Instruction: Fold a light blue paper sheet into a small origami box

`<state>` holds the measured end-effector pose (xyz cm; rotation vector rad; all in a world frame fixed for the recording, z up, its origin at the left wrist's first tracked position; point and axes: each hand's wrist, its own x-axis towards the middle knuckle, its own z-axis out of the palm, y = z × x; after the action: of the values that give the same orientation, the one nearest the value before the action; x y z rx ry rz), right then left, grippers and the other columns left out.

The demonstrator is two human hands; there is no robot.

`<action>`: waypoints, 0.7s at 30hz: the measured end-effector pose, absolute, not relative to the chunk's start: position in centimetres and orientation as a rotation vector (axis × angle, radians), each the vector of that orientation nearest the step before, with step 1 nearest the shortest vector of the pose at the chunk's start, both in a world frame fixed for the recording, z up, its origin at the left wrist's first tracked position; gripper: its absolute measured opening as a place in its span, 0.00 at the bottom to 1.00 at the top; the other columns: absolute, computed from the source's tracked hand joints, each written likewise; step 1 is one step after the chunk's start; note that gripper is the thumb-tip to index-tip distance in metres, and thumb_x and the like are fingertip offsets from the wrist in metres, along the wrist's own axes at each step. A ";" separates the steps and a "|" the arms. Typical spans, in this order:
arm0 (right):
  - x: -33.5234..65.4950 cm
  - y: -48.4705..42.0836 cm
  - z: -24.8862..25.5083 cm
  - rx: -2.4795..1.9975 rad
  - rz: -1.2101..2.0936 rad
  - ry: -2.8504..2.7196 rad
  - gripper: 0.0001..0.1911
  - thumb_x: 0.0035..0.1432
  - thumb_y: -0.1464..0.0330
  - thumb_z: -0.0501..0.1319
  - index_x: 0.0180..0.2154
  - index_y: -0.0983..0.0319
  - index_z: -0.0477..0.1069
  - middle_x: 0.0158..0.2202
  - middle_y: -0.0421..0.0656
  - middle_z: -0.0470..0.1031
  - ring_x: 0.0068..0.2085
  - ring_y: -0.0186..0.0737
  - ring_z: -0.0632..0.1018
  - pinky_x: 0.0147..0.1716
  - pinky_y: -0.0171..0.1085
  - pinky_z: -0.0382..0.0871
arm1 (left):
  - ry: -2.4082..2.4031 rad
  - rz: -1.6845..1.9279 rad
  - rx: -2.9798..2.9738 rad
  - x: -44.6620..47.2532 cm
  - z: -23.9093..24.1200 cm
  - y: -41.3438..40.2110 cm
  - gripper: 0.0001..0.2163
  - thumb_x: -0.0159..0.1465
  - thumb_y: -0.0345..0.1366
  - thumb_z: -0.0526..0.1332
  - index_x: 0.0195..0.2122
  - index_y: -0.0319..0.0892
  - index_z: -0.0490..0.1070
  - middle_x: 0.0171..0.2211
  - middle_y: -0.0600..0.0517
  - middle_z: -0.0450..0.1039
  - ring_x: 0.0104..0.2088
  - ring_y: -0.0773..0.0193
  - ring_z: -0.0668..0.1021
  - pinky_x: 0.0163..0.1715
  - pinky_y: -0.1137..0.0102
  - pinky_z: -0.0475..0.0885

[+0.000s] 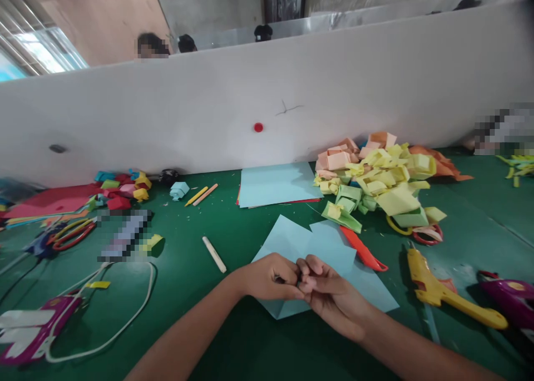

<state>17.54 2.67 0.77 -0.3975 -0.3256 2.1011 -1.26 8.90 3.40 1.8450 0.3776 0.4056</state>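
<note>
Through the head camera I see the left hand (271,276) and right hand (331,292) meeting, fingers curled, over blue paper (287,237) on the table (179,281), but I cannot tell whether either holds anything.

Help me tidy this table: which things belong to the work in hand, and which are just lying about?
In the work, it seems:
light-blue paper beneath the left hand and right hand
anything they hold: too hidden to name

Lying about, it seems:
yellow glue gun
white stick
two crayon-like sticks
pile of folded paper
</note>
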 end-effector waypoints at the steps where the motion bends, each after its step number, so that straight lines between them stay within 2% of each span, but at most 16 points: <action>1: 17.6 2.9 0.8 -0.399 2.100 -0.293 0.15 0.49 0.82 0.71 0.29 0.61 0.69 0.33 0.36 0.71 0.29 0.28 0.73 0.35 0.30 0.72 | 0.392 0.417 1.827 -1.2 3.3 9.0 0.27 0.67 0.53 0.62 0.17 0.42 0.60 0.21 0.53 0.63 0.24 0.67 0.67 0.27 0.71 0.64; 4: 17.9 3.7 1.0 -0.410 2.087 -0.228 0.15 0.50 0.83 0.71 0.31 0.61 0.70 0.35 0.37 0.73 0.32 0.26 0.75 0.38 0.27 0.73 | 0.428 0.449 1.782 -1.0 3.1 9.2 0.25 0.67 0.55 0.61 0.22 0.40 0.70 0.25 0.51 0.69 0.27 0.66 0.71 0.30 0.71 0.67; 6: 18.2 4.1 1.0 -0.419 2.081 -0.201 0.15 0.51 0.83 0.71 0.32 0.61 0.70 0.35 0.37 0.73 0.34 0.26 0.75 0.40 0.26 0.73 | 0.453 0.462 1.757 -0.8 3.1 9.1 0.25 0.67 0.57 0.61 0.25 0.39 0.73 0.28 0.49 0.72 0.31 0.64 0.74 0.34 0.71 0.69; 9: 18.6 4.3 0.8 -0.429 2.079 -0.180 0.15 0.50 0.83 0.71 0.32 0.61 0.71 0.35 0.38 0.73 0.34 0.26 0.76 0.41 0.26 0.74 | 0.535 0.487 1.721 -0.4 3.2 8.5 0.23 0.67 0.55 0.61 0.26 0.39 0.72 0.29 0.50 0.73 0.31 0.64 0.74 0.35 0.71 0.69; 14: 18.7 4.4 0.5 -0.432 2.071 -0.181 0.14 0.51 0.83 0.70 0.32 0.60 0.70 0.36 0.37 0.73 0.33 0.27 0.77 0.40 0.28 0.76 | 0.707 0.520 1.702 0.3 3.4 7.7 0.19 0.71 0.44 0.58 0.24 0.40 0.70 0.23 0.55 0.68 0.25 0.69 0.68 0.28 0.74 0.63; 18: 18.8 4.6 0.5 -0.423 2.071 -0.176 0.15 0.51 0.83 0.70 0.32 0.60 0.70 0.36 0.37 0.73 0.34 0.25 0.77 0.42 0.27 0.75 | 0.700 0.522 1.739 0.6 3.9 7.6 0.18 0.70 0.43 0.55 0.25 0.40 0.69 0.26 0.54 0.68 0.29 0.67 0.71 0.33 0.73 0.65; 21: 19.0 4.7 0.6 -0.421 2.067 -0.178 0.16 0.50 0.83 0.70 0.32 0.60 0.70 0.36 0.36 0.73 0.34 0.25 0.77 0.41 0.25 0.74 | 0.746 0.547 1.771 0.8 4.4 7.3 0.18 0.70 0.43 0.54 0.25 0.41 0.67 0.26 0.55 0.66 0.28 0.67 0.68 0.31 0.73 0.63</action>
<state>19.03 4.73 0.59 -0.4211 -0.1780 2.0667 0.82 7.28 4.38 1.7714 0.7462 0.5474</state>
